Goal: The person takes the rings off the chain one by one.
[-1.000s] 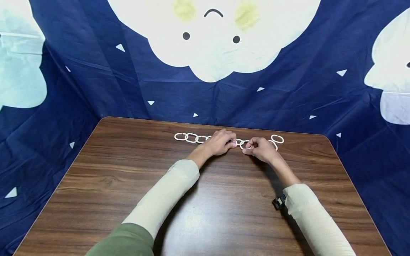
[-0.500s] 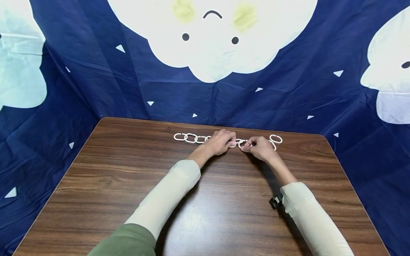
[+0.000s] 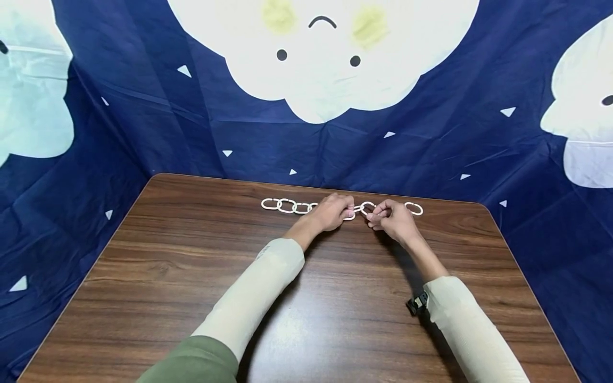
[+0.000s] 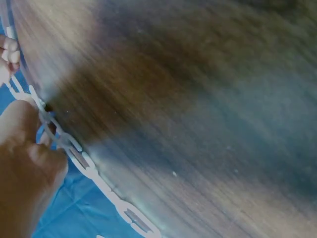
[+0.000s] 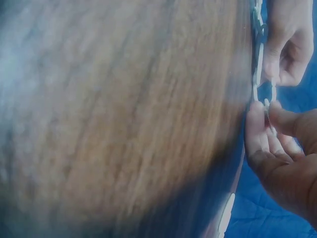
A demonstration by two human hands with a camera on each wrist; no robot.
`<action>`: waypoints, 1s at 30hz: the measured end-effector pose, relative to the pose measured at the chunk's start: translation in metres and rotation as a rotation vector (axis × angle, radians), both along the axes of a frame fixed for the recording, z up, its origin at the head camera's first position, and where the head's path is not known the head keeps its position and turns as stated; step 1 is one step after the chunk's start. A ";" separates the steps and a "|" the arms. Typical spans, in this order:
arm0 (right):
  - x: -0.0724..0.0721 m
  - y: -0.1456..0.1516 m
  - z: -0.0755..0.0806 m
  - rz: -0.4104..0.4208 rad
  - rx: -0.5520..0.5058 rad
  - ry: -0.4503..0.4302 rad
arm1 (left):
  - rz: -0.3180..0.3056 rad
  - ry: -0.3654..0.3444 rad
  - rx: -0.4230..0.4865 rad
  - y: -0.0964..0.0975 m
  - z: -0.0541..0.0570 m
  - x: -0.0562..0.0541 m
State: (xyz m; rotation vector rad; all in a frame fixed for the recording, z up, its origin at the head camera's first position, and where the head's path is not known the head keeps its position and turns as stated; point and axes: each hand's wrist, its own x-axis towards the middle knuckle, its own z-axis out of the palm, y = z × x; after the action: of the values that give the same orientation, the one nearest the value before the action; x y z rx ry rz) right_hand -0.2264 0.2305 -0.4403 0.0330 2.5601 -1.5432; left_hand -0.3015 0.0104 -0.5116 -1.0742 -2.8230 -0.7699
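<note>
A chain of white open-gapped plastic links [image 3: 286, 200] runs along the table's far edge. In the head view my left hand [image 3: 332, 211] covers the chain's middle and pinches a link between thumb and fingers. To its right, my right hand [image 3: 392, 219] pinches another white link [image 3: 362, 205], which meets the link at my left fingertips. The right wrist view shows both hands close together: the right hand [image 5: 292, 158] has thumb and forefinger on a link just below the left hand [image 5: 292, 39]. Part of the chain is hidden under the left hand.
A further white link [image 3: 414, 214] lies just right of my right hand. The wooden table [image 3: 191, 276] has its far edge right behind the chain. A dark blue cloth [image 3: 182, 138] with cloud prints hangs behind and at both sides.
My right hand has shifted slightly right, and the link it pinches has turned and moved a little away from me. The left hand stays nearly in place on the chain.
</note>
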 end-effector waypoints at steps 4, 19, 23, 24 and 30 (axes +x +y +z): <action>-0.001 0.000 -0.001 -0.041 -0.052 0.024 | -0.013 -0.021 0.045 -0.001 0.006 0.004; 0.002 -0.001 0.001 0.006 0.126 0.258 | 0.026 -0.059 0.027 0.000 0.004 -0.002; 0.001 -0.005 0.002 0.016 0.157 0.271 | 0.041 -0.089 0.015 -0.001 0.002 -0.006; 0.000 -0.006 0.003 0.018 0.160 0.275 | 0.049 -0.098 0.014 -0.001 0.003 -0.006; -0.004 -0.013 0.006 0.044 0.219 0.316 | 0.083 -0.132 0.040 -0.001 0.008 -0.003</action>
State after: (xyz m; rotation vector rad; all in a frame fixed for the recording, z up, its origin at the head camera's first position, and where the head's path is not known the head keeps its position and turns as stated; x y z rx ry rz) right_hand -0.2302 0.2179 -0.4341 -0.2615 2.9401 -1.3378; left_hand -0.3049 0.0090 -0.5038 -0.9275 -2.9248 -0.9174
